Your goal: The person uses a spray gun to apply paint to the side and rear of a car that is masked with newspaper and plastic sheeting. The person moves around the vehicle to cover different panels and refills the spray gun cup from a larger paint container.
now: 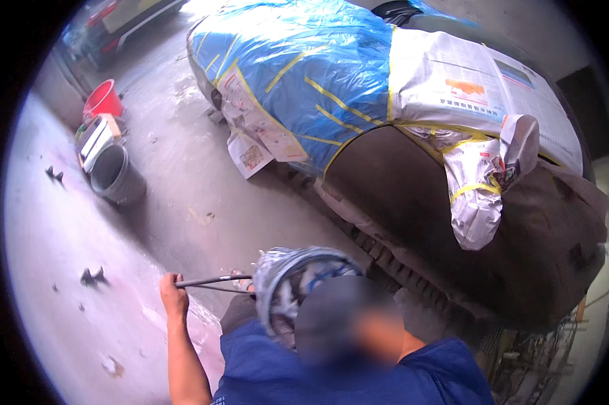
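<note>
My left hand (173, 286) is closed around thin dark cords or straps (210, 282) at lower left, which run right toward a grey bundled object (277, 283) with rounded, ridged edges and some blue inside. A blurred patch covers part of that object and the skin (407, 344) on my right side, so I cannot make out my right hand or what it holds. Above stands a car covered in blue plastic (331, 61), printed paper (473, 81) and yellow tape, with a paper-wrapped side mirror (476, 216) over its dark body (385, 182).
Along the pale wall (61, 229) at left stand a red bucket (102, 101), a grey bucket (119, 175) and flat boards (98, 142). Another vehicle (115, 27) is at top left. Concrete floor (196, 169) runs between wall and car. Cluttered items (540, 354) lie at lower right.
</note>
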`<state>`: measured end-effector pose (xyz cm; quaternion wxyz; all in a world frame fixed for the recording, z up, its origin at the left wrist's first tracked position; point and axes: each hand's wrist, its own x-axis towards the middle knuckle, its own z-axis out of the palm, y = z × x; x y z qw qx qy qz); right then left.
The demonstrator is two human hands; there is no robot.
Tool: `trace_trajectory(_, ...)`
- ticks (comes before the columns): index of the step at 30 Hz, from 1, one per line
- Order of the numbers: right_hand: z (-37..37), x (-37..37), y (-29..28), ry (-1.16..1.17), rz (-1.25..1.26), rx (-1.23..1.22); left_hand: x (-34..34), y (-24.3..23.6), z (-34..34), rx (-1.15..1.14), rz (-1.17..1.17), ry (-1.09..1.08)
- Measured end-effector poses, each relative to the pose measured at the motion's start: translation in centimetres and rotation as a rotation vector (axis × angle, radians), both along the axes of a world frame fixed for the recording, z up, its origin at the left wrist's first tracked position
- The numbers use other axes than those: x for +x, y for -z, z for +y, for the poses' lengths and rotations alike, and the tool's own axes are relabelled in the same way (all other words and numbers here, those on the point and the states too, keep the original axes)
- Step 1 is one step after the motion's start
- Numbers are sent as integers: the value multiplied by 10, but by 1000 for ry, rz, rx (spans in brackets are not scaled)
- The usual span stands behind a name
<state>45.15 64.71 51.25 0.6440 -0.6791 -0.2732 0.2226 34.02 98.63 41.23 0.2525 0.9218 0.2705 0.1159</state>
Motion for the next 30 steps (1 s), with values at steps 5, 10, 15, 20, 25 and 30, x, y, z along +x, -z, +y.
trace_trajectory(5, 102, 37, -7, 16, 144, 147, 43, -24, 116, 43, -63, -76)
trace_trajectory(10, 175, 79, -11, 93, -274, 96, 111, -38, 186, 86, -136, -99)
trace_trajectory(15, 242, 143, 13, 28, -384, 231, 174, -56, 258, 190, -249, -61)
trace_trajectory(20, 298, 204, -10, 57, -350, 286, 222, -81, 306, 313, -250, 8)
trace_trajectory(25, 341, 253, -18, 109, -346, 252, 261, -58, 378, 247, -301, 35)
trace_trajectory(30, 421, 288, -10, 140, -340, 202, 306, -36, 492, 137, -398, 71)
